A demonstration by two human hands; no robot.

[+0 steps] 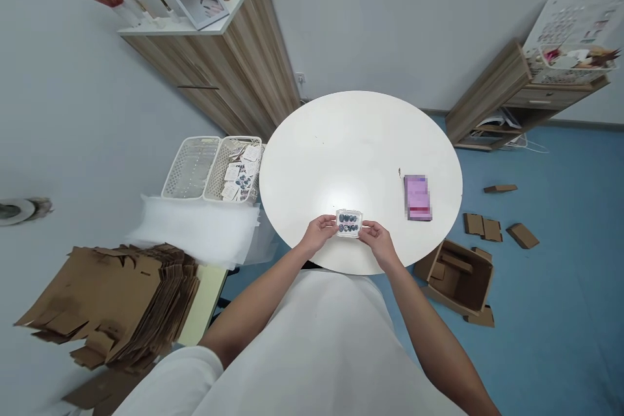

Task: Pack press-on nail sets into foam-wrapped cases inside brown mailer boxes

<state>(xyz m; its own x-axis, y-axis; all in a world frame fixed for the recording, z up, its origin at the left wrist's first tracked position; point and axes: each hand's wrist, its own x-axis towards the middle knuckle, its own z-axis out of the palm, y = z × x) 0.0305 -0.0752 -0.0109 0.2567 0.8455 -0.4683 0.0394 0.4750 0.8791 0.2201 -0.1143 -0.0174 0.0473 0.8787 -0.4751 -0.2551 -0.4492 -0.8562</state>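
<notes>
Both my hands hold a small clear plastic tray of dark press-on nails over the near edge of a round white table. My left hand grips the tray's left end with curled fingers. My right hand pinches its right end. The tray sits flat, just above or on the tabletop; I cannot tell which.
A purple packet lies on the table's right side. Two white baskets stand to the left, one with small packets. A stack of flat cardboard boxes lies at the lower left. An open carton and cardboard pieces lie on the blue floor.
</notes>
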